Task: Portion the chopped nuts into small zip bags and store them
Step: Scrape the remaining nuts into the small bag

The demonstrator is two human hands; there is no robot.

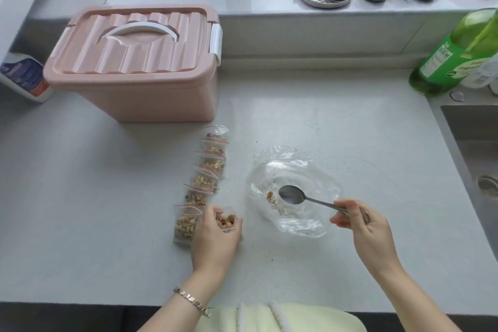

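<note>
clear plastic tells the story: the big bag [296, 170] lies open on the tabletop [107, 197] with only a few nuts [271, 197] left in it, so you look to be on the last portion. a row of filled bags [208, 170] runs from just in front of the pink box [134, 75] down to your left grip [215, 240], each with a red zip line. your left grip is curled round one more small bag [226, 221], mouth up and already part full, just beside the nearest of the row. your right grip [363, 226] pinches the spoon [293, 195] near the end of its handle, fingers narrow on the metal. the bowl looks empty and sits over the big bag, just right of the scraps. next, by the look of it, you need to gather those remnants against the loose film, which may slide or crumple, lift them level and tip them into the held bag without spilling. after that the zip wants pressing closed, and the box, its lid on, must be opened for storing.
</note>
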